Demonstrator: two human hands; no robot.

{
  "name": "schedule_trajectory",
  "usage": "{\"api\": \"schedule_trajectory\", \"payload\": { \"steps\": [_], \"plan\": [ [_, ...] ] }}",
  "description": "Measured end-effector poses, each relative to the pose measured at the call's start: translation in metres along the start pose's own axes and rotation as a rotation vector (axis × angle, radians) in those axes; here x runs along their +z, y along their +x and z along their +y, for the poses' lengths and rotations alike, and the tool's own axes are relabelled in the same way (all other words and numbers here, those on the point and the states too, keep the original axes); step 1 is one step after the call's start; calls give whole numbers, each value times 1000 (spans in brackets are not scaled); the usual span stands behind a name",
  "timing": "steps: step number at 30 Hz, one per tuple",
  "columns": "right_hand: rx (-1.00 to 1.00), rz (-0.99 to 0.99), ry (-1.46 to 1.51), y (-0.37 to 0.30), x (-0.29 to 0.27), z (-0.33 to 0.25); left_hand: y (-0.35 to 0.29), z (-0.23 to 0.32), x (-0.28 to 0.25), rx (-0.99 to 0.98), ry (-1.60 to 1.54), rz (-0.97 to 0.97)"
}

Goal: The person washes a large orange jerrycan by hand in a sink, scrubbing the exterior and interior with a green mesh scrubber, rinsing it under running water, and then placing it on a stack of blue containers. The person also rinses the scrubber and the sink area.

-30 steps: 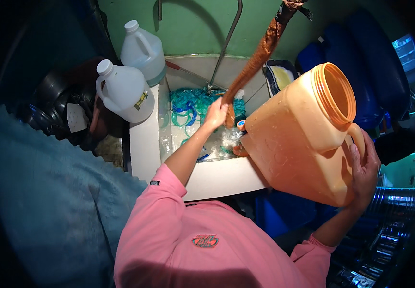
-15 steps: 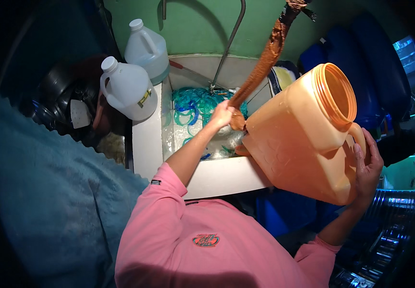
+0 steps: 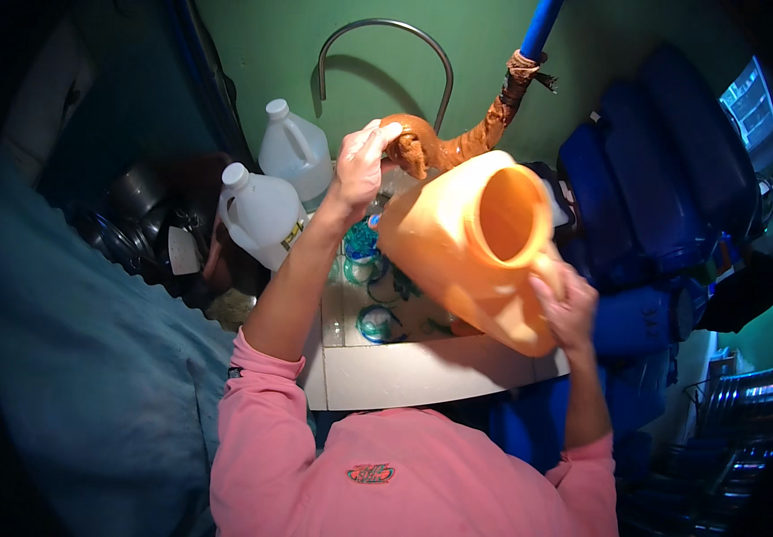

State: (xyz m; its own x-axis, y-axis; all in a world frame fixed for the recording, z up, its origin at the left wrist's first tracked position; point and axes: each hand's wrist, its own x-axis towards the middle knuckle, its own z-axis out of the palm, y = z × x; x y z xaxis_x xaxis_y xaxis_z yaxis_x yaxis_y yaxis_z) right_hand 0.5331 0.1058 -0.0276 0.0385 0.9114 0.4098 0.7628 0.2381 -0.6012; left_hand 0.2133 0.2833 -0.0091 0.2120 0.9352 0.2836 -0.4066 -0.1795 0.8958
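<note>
My left hand (image 3: 361,170) is raised above the tiled basin (image 3: 404,371), its fingers closed on the drooping end of a brown flexible hose (image 3: 476,134). That hose is tied around the lower end of a blue pipe (image 3: 540,29). My right hand (image 3: 568,309) grips the handle of a large orange plastic jug (image 3: 440,233). The jug is tilted over the basin, its wide uncapped mouth toward me and its base near the hose. Behind it, wet blue and green things (image 3: 378,322) lie in the basin, partly hidden and hard to make out.
Two translucent white-capped jugs (image 3: 295,152) stand at the basin's left. A curved metal pipe (image 3: 386,24) arches against the green wall. Dark pots (image 3: 140,192) sit farther left, beside a blue-green cloth (image 3: 91,358). Large blue containers (image 3: 624,188) are stacked on the right.
My left hand has lifted the lower end of the hose up and left, so it now bends. My right hand has brought the orange jug leftward, over the basin.
</note>
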Motion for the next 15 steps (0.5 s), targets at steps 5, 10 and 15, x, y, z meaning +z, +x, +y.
{"api": "schedule_trajectory", "payload": {
  "steps": [5, 10, 15],
  "plan": [
    [30, -31, 65, 8, 97, 22, -11, -9, 38, 348, 615, -273],
    [168, -102, 155, 28, 75, 4, -20, -64, 16, 371, 957, -153],
    [-18, -143, 158, 74, -12, -39, -10, -142, -70, -143, 427, -88]
  ]
}}
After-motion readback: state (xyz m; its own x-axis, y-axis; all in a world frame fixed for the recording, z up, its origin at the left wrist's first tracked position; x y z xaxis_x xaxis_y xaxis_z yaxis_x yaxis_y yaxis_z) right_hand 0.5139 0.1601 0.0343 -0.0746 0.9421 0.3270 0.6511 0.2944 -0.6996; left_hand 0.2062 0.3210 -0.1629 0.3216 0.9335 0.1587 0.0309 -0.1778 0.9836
